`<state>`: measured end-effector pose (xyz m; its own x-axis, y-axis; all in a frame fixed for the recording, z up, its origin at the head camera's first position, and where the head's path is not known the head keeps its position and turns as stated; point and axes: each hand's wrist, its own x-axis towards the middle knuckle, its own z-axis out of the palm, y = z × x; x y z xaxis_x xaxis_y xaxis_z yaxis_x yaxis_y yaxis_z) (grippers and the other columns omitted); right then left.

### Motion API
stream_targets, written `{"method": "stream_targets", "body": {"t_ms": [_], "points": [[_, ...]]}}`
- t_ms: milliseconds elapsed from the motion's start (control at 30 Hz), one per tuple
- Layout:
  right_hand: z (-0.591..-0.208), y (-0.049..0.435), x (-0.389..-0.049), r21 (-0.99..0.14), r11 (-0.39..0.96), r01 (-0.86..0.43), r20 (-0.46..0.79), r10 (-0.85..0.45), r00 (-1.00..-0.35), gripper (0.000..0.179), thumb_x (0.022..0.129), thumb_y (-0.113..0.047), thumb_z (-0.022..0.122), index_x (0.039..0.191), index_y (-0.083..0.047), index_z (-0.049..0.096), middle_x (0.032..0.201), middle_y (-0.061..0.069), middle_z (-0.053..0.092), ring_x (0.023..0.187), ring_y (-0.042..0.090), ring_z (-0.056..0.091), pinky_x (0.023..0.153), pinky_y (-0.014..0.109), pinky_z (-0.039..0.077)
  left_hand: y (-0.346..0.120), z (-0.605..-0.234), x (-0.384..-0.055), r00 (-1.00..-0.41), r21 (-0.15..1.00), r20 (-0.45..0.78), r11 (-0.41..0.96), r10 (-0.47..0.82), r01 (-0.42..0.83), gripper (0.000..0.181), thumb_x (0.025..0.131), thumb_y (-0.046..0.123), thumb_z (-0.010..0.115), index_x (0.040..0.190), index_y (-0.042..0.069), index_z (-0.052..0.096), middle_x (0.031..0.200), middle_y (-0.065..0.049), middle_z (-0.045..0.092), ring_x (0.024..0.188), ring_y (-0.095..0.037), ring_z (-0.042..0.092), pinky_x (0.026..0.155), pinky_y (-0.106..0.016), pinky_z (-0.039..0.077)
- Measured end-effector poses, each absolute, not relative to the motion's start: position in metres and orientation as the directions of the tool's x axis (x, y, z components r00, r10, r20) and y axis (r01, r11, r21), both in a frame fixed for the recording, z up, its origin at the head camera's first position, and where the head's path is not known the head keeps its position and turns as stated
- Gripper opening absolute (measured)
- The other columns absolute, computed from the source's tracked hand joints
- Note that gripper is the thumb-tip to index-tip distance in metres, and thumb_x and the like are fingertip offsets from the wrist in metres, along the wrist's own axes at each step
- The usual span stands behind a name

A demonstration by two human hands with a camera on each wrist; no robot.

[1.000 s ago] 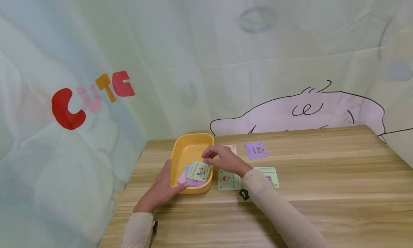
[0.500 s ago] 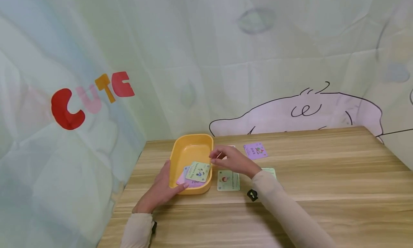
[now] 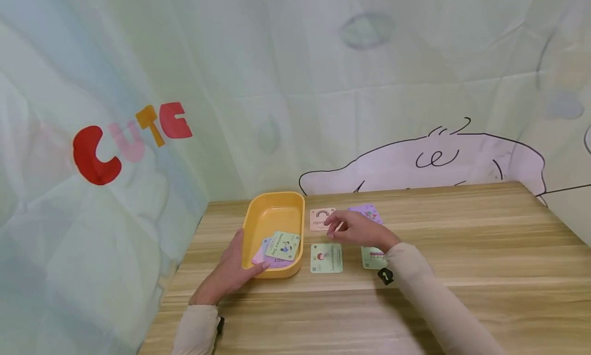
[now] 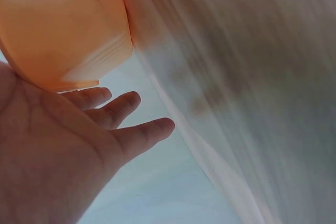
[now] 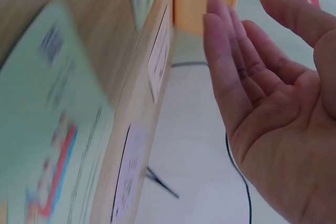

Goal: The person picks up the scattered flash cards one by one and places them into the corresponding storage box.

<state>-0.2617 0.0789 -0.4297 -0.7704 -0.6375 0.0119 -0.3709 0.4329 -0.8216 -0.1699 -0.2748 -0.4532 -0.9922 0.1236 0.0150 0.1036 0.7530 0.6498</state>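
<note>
one yellow tray (image 3: pixel 273 216) bearing overlapped cards (image 3: pixel 282 246), steadied by a straight-fingered left hand (image 3: pixel 234 267); one right hand (image 3: pixel 361 229), empty and relaxed, near four loose cards (image 3: pixel 326 258) on the table (image 3: pixel 485 232); seemingly between card transfers, next move likely calling for an edge pinch.

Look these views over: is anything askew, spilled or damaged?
Only slight untidiness: in the yellow tray, the Teachers' Day card lies askew over a purple card, so their edges don't line up. No spill or damage shows, though in the head view the right hand partly hides the rainbow card.
</note>
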Motion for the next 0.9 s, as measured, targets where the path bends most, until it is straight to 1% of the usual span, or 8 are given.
{"method": "stream_targets", "body": {"t_ms": [67,200,333,433,533,700,800,900], "points": [[-0.43,0.088,-0.262,-0.802,0.458,-0.384,0.0,-0.643,-0.766,0.036,0.097,-0.017,0.07,0.128,-0.002,0.062,0.106,0.0,0.07,0.1,0.017,0.066,0.089,0.036,0.055,-0.275,-0.453,-0.17,-0.992,0.65,0.022,0.752,0.126,0.11,0.107,0.084,0.052,0.078,0.16,0.012,0.014,0.154,-0.01,0.035,0.132,-0.029,0.04,0.114,-0.054,0.033],[-0.43,0.106,-0.263,-0.787,0.48,-0.389,-0.03,-0.659,-0.752,0.039,0.095,-0.018,0.072,0.129,-0.002,0.061,0.11,0.005,0.07,0.106,0.021,0.067,0.094,0.041,0.054,-0.274,-0.454,-0.171,-0.991,0.648,0.035,0.752,0.131,0.122,0.104,0.084,0.052,0.078,0.159,0.013,0.017,0.151,-0.009,0.038,0.13,-0.028,0.042,0.114,-0.053,0.034],[-0.43,0.12,-0.264,-0.768,0.5,-0.402,-0.046,-0.668,-0.743,0.042,0.092,-0.011,0.074,0.129,0.003,0.059,0.113,0.012,0.069,0.107,0.025,0.067,0.094,0.041,0.055,-0.275,-0.453,-0.17,-0.992,0.639,0.022,0.761,0.125,0.11,0.109,0.085,0.053,0.077,0.161,0.012,0.011,0.159,-0.011,0.03,0.138,-0.031,0.037,0.117,-0.056,0.03],[-0.429,0.13,-0.263,-0.746,0.543,-0.385,-0.077,-0.644,-0.761,0.045,0.09,-0.008,0.076,0.129,0.004,0.059,0.113,0.014,0.068,0.106,0.026,0.067,0.094,0.041,0.055,-0.275,-0.453,-0.169,-0.994,0.639,-0.002,0.764,0.112,0.085,0.113,0.084,0.055,0.076,0.162,0.012,0.006,0.163,-0.012,0.024,0.142,-0.032,0.033,0.118,-0.058,0.027],[-0.428,0.139,-0.261,-0.703,0.608,-0.369,-0.108,-0.604,-0.79,0.047,0.087,-0.011,0.08,0.127,0.003,0.061,0.11,0.012,0.068,0.105,0.025,0.066,0.093,0.042,0.055,-0.274,-0.453,-0.169,-0.995,0.643,-0.018,0.763,0.101,0.066,0.114,0.084,0.056,0.076,0.163,0.015,0.006,0.163,-0.01,0.024,0.141,-0.032,0.034,0.118,-0.058,0.028],[-0.428,0.151,-0.259,-0.615,0.704,-0.355,-0.143,-0.542,-0.828,0.045,0.082,-0.016,0.085,0.12,-0.003,0.065,0.108,0.009,0.067,0.102,0.023,0.062,0.093,0.045,0.052,-0.273,-0.452,-0.169,-0.995,0.641,-0.012,0.764,0.102,0.071,0.112,0.084,0.056,0.076,0.162,0.014,0.007,0.162,-0.011,0.025,0.14,-0.031,0.035,0.118,-0.057,0.028],[-0.429,0.155,-0.258,-0.591,0.731,-0.341,-0.155,-0.518,-0.841,0.044,0.08,-0.018,0.087,0.115,-0.003,0.066,0.108,0.01,0.066,0.101,0.025,0.06,0.094,0.047,0.05,-0.273,-0.452,-0.17,-0.994,0.647,0.0,0.757,0.111,0.085,0.11,0.084,0.054,0.077,0.161,0.014,0.01,0.159,-0.01,0.03,0.136,-0.03,0.038,0.117,-0.056,0.03],[-0.43,0.158,-0.256,-0.579,0.755,-0.307,-0.18,-0.486,-0.856,0.049,0.077,-0.022,0.089,0.115,-0.001,0.065,0.108,0.011,0.065,0.1,0.026,0.059,0.095,0.048,0.049,-0.272,-0.451,-0.169,-0.994,0.647,0.002,0.757,0.111,0.086,0.11,0.084,0.053,0.077,0.161,0.012,0.01,0.159,-0.011,0.03,0.137,-0.03,0.038,0.117,-0.056,0.03]]}}
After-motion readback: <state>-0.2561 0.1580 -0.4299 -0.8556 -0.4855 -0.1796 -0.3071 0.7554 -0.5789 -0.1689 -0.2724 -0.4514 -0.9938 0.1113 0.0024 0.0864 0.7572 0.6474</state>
